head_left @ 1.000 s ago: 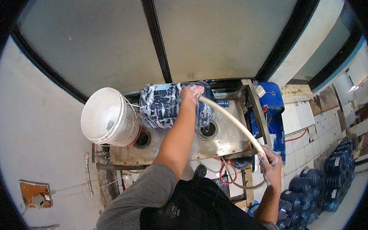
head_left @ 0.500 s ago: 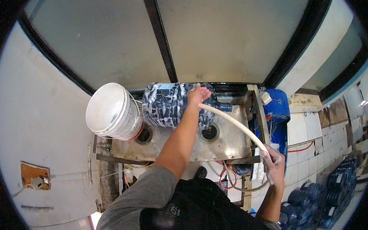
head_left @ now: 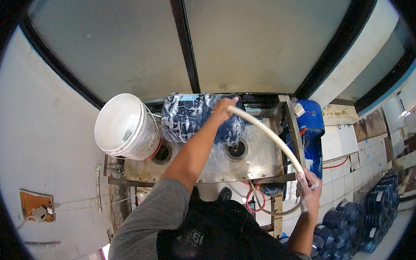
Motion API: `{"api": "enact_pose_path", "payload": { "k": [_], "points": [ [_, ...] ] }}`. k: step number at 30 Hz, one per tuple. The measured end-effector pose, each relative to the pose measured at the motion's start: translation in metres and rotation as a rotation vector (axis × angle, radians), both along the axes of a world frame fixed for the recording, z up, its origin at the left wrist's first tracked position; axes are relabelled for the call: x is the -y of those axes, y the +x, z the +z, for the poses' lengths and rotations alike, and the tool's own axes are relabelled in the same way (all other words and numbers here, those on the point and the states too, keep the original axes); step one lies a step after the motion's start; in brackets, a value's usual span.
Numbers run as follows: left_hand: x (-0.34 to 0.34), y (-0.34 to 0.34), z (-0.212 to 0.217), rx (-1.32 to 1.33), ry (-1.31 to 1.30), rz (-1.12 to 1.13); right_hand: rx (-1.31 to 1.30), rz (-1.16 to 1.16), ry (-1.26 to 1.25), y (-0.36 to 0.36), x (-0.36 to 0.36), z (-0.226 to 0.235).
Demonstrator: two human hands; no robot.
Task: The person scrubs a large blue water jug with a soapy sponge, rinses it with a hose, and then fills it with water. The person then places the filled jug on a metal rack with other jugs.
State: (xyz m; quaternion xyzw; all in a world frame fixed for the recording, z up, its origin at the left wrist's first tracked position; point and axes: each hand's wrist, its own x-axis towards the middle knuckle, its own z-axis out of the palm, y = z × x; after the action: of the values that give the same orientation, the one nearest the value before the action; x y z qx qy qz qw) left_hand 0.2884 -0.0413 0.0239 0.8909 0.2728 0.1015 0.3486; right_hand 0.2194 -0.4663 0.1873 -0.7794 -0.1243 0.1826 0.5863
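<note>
A large blue water bottle [head_left: 184,121], streaked with white suds, lies on its side on the metal sink top. My left hand [head_left: 222,110] rests on the bottle toward its right end. Its visible fingers are stretched across the surface, and the others are partly hidden. My right hand [head_left: 309,186], with some suds on it, is closed around a cream hose [head_left: 268,133]. The hose arches up to the left, and its far end is beside my left hand, against the bottle. Whether water flows from it I cannot tell.
A white bucket [head_left: 119,127] stands left of the bottle. Two round drains, including the right one [head_left: 236,148], are set in the metal top [head_left: 205,169]. A blue drum [head_left: 310,118] is at the right. Several blue bottles [head_left: 340,226] stand on the floor at lower right.
My left hand has turned and its fingers lie closer to the bottle. The hose end has shifted slightly up with it. My right hand keeps its hold on the hose.
</note>
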Motion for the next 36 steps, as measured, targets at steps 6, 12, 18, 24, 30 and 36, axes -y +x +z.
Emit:
{"api": "enact_pose_path", "payload": {
  "k": [6,12,18,24,30,36],
  "points": [
    [-0.025,-0.021,-0.038,0.368,-1.143,-0.066,-0.036,-0.010,0.013,-0.031,-0.017,-0.008],
    [0.004,-0.039,-0.045,0.670,-1.579,0.497,-0.012,-0.084,0.009,-0.054,-0.046,-0.051],
    [0.061,-0.080,0.032,0.387,-1.776,0.225,-0.312,0.194,-0.011,-0.048,-0.039,-0.077],
    [0.122,-0.091,0.059,0.363,-1.721,0.133,-0.741,0.144,0.147,0.034,-0.091,-0.128],
    [0.195,-0.115,0.087,0.204,-1.769,-0.060,-0.922,0.229,0.715,0.082,-0.179,-0.246],
    [0.193,-0.122,0.097,0.169,-1.720,-0.072,0.460,0.847,-0.728,0.084,-0.262,-0.169]
  ]
}}
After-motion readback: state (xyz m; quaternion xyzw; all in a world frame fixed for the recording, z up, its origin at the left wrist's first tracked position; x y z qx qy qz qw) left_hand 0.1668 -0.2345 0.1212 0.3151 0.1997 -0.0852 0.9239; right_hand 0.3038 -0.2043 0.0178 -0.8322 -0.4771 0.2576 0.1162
